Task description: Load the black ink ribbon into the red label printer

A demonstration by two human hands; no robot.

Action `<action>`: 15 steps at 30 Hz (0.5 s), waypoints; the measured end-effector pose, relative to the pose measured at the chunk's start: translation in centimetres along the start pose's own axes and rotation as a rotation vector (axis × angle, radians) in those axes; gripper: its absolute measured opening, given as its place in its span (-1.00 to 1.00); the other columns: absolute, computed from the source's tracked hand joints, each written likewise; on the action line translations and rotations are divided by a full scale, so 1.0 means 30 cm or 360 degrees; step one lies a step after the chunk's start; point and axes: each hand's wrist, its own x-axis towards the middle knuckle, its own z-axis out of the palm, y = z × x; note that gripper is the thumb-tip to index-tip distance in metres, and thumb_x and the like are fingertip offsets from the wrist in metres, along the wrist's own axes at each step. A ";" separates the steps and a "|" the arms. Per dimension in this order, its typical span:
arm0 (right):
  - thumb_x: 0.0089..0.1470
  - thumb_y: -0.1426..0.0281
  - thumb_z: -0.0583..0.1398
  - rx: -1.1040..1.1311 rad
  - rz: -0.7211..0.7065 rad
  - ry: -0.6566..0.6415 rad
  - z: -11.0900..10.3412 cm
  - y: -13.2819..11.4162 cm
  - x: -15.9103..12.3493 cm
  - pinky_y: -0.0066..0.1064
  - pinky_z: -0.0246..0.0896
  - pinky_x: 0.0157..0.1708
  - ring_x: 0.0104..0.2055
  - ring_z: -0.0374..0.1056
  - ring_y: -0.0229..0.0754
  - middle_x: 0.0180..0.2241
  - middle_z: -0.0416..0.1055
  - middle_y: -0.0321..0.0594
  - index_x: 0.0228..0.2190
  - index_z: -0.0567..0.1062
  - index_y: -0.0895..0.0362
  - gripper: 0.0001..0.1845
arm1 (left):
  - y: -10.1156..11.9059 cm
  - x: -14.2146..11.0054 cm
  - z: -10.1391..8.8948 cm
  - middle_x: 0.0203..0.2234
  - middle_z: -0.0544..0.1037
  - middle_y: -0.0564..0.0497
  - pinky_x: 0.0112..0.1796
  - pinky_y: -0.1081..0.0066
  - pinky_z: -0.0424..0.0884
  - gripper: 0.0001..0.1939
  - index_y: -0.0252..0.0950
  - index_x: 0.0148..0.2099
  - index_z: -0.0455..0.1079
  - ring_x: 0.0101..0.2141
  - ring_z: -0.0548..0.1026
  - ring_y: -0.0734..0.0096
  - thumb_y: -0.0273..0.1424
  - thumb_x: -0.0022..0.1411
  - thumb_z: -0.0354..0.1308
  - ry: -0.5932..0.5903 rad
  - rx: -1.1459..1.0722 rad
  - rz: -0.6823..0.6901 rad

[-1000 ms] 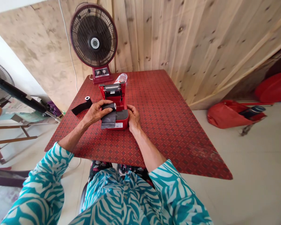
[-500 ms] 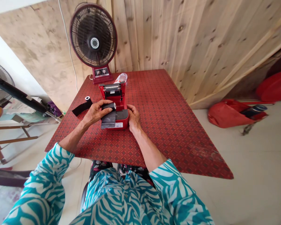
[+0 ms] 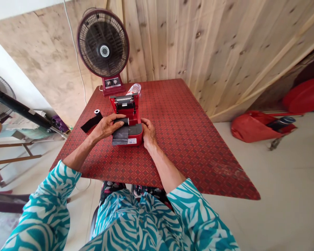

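A small red machine with an open top sits on the red patterned table. My left hand is closed on a dark roll, held over the machine's left side, and a grey strip hangs down from the roll. At the machine's right side my right hand rests against the casing with its fingers curled round it. Another black roll with a loose strip lies on the table to the left.
A maroon table fan stands at the table's far edge, with a plastic bottle lying behind the machine. A red bag lies on the floor to the right. A wooden wall runs behind. Wooden furniture and another fan stand at the left.
The view has tilted a little. Both hands stay on the roll and the machine, almost still.
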 end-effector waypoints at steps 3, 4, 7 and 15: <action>0.00 0.30 0.16 0.0036 0.0003 -0.0008 0.001 -0.002 -0.005 -0.15 0.36 0.03 -0.10 0.46 -0.12 -0.18 0.60 -0.22 -0.22 0.56 0.06 -0.71 | 0.001 0.003 -0.014 -0.17 0.66 -0.05 -0.12 0.28 0.52 -0.60 -0.23 0.08 0.55 -0.12 0.59 0.18 -0.14 0.30 0.19 -0.0070 0.0043 0.0014; -0.01 0.30 0.16 0.0049 0.0007 -0.0010 0.001 -0.002 -0.005 -0.15 0.36 0.03 -0.11 0.46 -0.13 -0.19 0.60 -0.22 -0.22 0.56 0.06 -0.71 | -0.001 0.005 -0.015 -0.17 0.66 -0.06 -0.12 0.28 0.52 -0.61 -0.23 0.06 0.55 -0.12 0.59 0.17 -0.15 0.29 0.21 -0.0072 0.0053 0.0017; -0.02 0.30 0.16 0.0052 0.0020 0.0004 0.001 -0.002 -0.005 -0.15 0.35 0.03 -0.12 0.46 -0.13 -0.19 0.60 -0.23 -0.23 0.56 0.06 -0.71 | -0.012 0.011 -0.008 -0.14 0.66 -0.07 -0.07 0.26 0.51 -0.65 -0.23 0.01 0.58 -0.08 0.58 0.16 -0.20 0.23 0.27 0.0011 0.0056 0.0026; -0.05 0.29 0.18 0.0016 0.0055 0.0003 -0.003 -0.020 -0.004 -0.14 0.35 0.04 -0.10 0.46 -0.11 -0.16 0.60 -0.20 -0.23 0.56 0.06 -0.69 | -0.012 0.051 0.026 -0.09 0.66 -0.03 -0.01 0.26 0.49 -0.66 -0.24 0.04 0.55 -0.12 0.60 0.26 -0.28 0.24 0.23 -0.0073 0.0125 -0.0030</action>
